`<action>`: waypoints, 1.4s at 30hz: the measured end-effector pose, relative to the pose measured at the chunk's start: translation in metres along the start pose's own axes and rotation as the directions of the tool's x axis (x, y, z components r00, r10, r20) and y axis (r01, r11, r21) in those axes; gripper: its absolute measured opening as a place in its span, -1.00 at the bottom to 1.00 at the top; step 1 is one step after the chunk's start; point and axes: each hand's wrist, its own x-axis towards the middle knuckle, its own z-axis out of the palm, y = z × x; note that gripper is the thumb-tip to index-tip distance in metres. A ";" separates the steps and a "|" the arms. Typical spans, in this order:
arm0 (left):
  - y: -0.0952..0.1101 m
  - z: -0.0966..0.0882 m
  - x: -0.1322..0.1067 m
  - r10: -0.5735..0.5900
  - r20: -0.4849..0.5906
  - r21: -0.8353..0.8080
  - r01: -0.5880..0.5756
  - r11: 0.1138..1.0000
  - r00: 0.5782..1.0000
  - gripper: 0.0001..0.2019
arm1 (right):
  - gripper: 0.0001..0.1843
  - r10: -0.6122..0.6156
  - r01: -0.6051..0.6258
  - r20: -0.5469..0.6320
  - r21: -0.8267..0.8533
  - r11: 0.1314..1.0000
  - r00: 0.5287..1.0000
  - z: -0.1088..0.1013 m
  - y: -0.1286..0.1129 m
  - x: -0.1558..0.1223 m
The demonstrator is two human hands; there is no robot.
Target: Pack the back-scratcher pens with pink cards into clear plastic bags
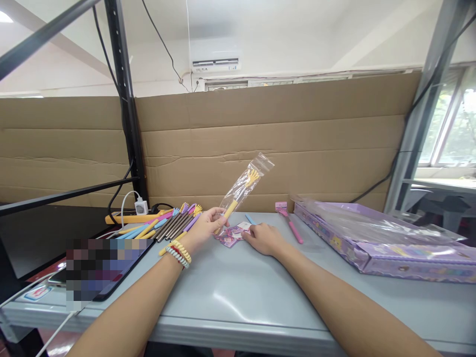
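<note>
My left hand (204, 227) is closed on the lower end of a clear plastic sleeve (243, 186) that holds a yellow back scratcher, tilted up to the right above the grey table (238, 292). My right hand (263, 238) lies on the table, fingers pressed on a small purple printed card (231, 235) beside a blue stick. A pile of several yellow, blue, pink and purple scratchers (163, 225) lies just left of my left hand. Coiled bands sit on my left wrist.
A pink scratcher (290, 224) lies right of my right hand. A long purple box with clear bags (375, 238) fills the right side. A dark tablet (107, 267), cables and a charger stand at the left. A cardboard wall and black rack posts run behind.
</note>
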 end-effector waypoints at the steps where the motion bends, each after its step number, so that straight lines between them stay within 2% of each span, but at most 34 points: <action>1: 0.000 0.000 0.000 -0.003 0.011 0.015 0.003 1.000 1.000 -0.52 | -0.43 -0.001 0.001 0.002 0.012 1.000 1.000 -0.001 0.000 0.000; 6: -0.001 0.000 0.000 0.005 0.043 0.104 -0.009 0.995 0.999 -0.51 | -0.59 0.007 -0.009 0.076 0.030 1.000 0.997 -0.009 -0.002 -0.001; 10: 0.000 0.000 0.000 0.018 0.050 0.115 -0.024 0.993 0.999 -0.54 | -0.68 0.029 -0.032 0.148 0.018 0.999 0.989 -0.019 0.000 -0.004; 15: 0.004 0.003 -0.002 0.014 -0.031 0.061 -0.012 0.998 0.999 -0.55 | -0.73 0.097 -0.107 0.241 0.031 0.994 0.966 -0.031 0.003 -0.007; 20: 0.000 0.002 0.002 0.057 -0.116 0.009 -0.056 0.998 0.992 -0.55 | -0.80 0.069 -0.104 0.337 0.089 0.991 0.939 -0.035 0.000 -0.011; 25: -0.004 -0.001 0.007 0.100 -0.217 -0.052 -0.113 0.992 0.971 -0.52 | -0.71 0.020 -0.013 0.246 -0.032 0.999 0.969 -0.032 -0.003 -0.013; 27: -0.004 -0.002 0.008 0.095 -0.235 -0.050 -0.109 0.993 0.967 -0.50 | -0.68 0.024 -0.008 0.244 -0.064 0.998 0.969 -0.031 -0.002 -0.013; 32: -0.005 -0.002 0.007 0.097 -0.226 -0.037 -0.108 0.993 0.969 -0.51 | -0.64 0.067 -0.042 0.265 -0.102 0.994 0.962 -0.032 -0.001 -0.013; 37: -0.004 -0.001 0.006 0.104 -0.223 -0.014 -0.110 0.994 0.969 -0.54 | -0.66 0.039 -0.003 0.253 -0.141 0.990 0.967 -0.034 -0.003 -0.014; 42: -0.002 -0.001 0.006 0.095 -0.218 -0.008 -0.099 0.995 0.971 -0.53 | -0.60 0.086 -0.062 0.211 -0.119 0.991 0.974 -0.035 0.000 -0.014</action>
